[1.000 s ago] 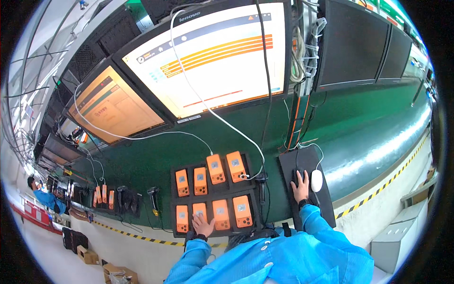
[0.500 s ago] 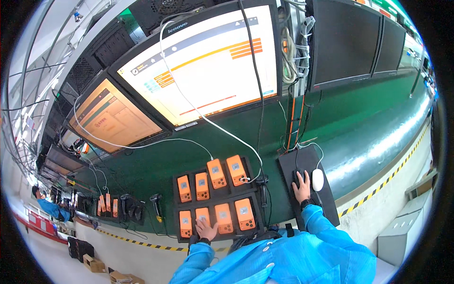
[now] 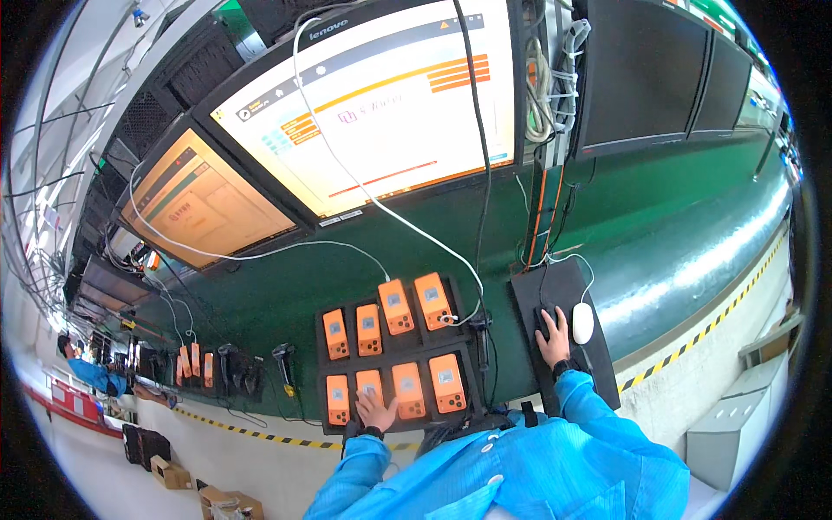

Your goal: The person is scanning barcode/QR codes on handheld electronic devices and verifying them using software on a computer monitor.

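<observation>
Orange phones [image 3: 407,390], two rows of four, camera ends toward you, in a black tray [image 3: 390,348] on the green bench [image 3: 269,277]. White cables [image 3: 416,225] run to the two right-hand phones of the far row. Your left hand lies over the lower part of the near row's second phone from the left [image 3: 368,381]. For good practice, rest that hand lightly so the phone stays square in its pocket, keep clear of the cables, and watch the lit monitor [image 3: 381,139] while making small, steady pointer movements.

Pose: your left hand [image 3: 373,412] lies palm down, its grip spread; contact pressure cannot be told. Your right hand [image 3: 555,342] reaches forward over a dark mouse [image 3: 542,319] on a black mat [image 3: 598,364], fingers parted; you cannot tell here whether that grip presses on it. A white mouse [image 3: 582,323] lies just to its right.
</observation>
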The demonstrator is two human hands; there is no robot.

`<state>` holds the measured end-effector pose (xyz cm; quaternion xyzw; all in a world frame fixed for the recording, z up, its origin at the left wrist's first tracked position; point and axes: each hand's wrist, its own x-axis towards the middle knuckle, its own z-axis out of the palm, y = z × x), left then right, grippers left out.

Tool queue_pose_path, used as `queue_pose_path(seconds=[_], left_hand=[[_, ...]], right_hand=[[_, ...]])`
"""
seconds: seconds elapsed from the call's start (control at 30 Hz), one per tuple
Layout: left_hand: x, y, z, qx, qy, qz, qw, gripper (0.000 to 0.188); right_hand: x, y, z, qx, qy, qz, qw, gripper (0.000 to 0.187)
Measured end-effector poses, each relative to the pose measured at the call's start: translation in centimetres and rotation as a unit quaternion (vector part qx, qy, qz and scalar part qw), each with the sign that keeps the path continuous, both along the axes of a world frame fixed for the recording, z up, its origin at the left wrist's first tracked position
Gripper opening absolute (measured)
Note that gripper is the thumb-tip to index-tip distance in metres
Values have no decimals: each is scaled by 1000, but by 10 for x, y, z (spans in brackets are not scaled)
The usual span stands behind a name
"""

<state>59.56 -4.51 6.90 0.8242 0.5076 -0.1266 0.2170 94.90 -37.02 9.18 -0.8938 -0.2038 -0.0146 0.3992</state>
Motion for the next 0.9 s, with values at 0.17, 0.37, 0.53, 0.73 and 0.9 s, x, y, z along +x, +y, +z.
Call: queue_pose_path(seconds=[0.17, 0.37, 0.53, 0.73, 0.9], left_hand=[[-1, -3, 3, 2, 8, 0, 1000, 97], [2, -7, 7, 4, -1, 2, 1000, 96], [3, 3, 10, -1, -72, -21, 997, 83], [-7, 2, 5, 8, -58, -18, 998, 82], [-9, -5, 9, 56, -63, -16, 996, 79]], right_hand=[[-3, -3, -1, 0, 0, 4, 1000, 59], [1, -4, -7, -2, -13, 13, 1000, 59], [-5, -2, 21, -6, -78, -57, 995, 44], [-98, 49, 122, 90, 265, 192, 941, 17], [-125, 164, 159, -58, 421, 389, 817, 23]])
